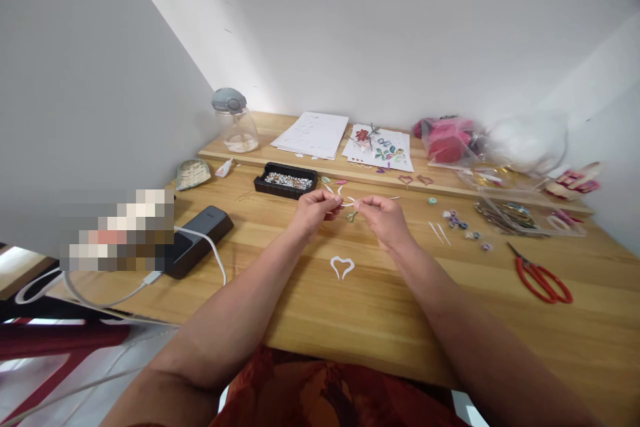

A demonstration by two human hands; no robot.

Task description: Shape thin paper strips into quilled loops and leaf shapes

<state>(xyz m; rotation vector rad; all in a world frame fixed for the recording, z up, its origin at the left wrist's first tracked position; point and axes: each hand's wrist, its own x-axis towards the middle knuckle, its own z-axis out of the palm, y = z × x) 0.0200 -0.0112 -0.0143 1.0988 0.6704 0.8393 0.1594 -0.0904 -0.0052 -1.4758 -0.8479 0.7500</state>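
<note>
Over the middle of the wooden table, my left hand (320, 207) and my right hand (377, 213) face each other with a small gap between the fingertips. Each hand pinches one side of a thin white curved piece (347, 203). Below them, a white open heart-shaped outline (343, 267) lies flat on the wood. Just behind the fingers are small white, green and pink pieces. A small greenish loop (351, 217) shows beneath the gap; whether it hangs or lies on the table is unclear.
A black tray of beads (286, 180) stands behind my left hand. Red-handled scissors (543, 279), bead spools (455, 219) and a clear box (530, 213) lie right. A power bank (203, 240) with white cable is left. Papers (313, 135) and a jar (236, 123) stand behind.
</note>
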